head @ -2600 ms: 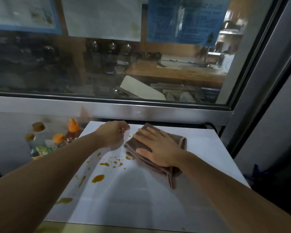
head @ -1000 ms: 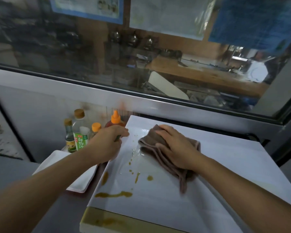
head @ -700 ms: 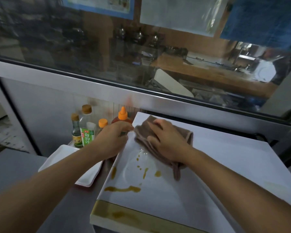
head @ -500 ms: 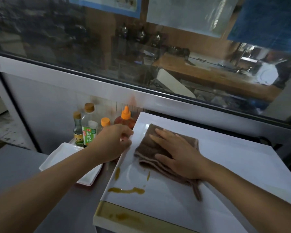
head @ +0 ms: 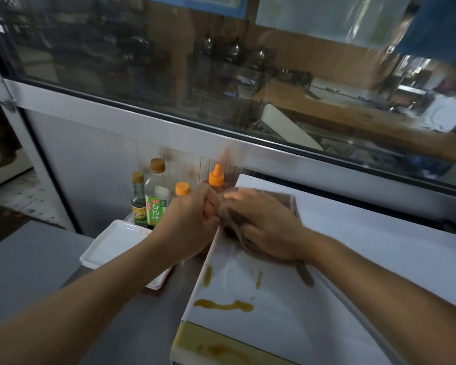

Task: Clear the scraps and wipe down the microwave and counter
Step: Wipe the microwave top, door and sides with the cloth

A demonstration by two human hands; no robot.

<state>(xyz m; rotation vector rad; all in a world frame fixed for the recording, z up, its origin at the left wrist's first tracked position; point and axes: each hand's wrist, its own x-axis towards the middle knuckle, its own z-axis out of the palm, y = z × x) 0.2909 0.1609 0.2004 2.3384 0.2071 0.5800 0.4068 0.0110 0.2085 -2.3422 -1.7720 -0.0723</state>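
Microwave top (head: 353, 259), near edge: sauce streak (head: 224, 305) awaiting wiping. Mid: my right hand (head: 269, 227) is pressing the cloth (head: 234, 225) flat, sweeping scraps leftward; my left hand (head: 190, 222), curled, is waiting at the edge to catch them. Far: bottles (head: 156, 198).

Brown cloth on white, orange caps behind

I'm seeing a grey-brown cloth (head: 234, 219) lying on the white microwave top (head: 366, 246), streaked with mustard-brown sauce (head: 223, 305); a green-labelled bottle (head: 156, 196), orange caps (head: 216, 176), white tray (head: 113, 243), grey surface (head: 32, 262).
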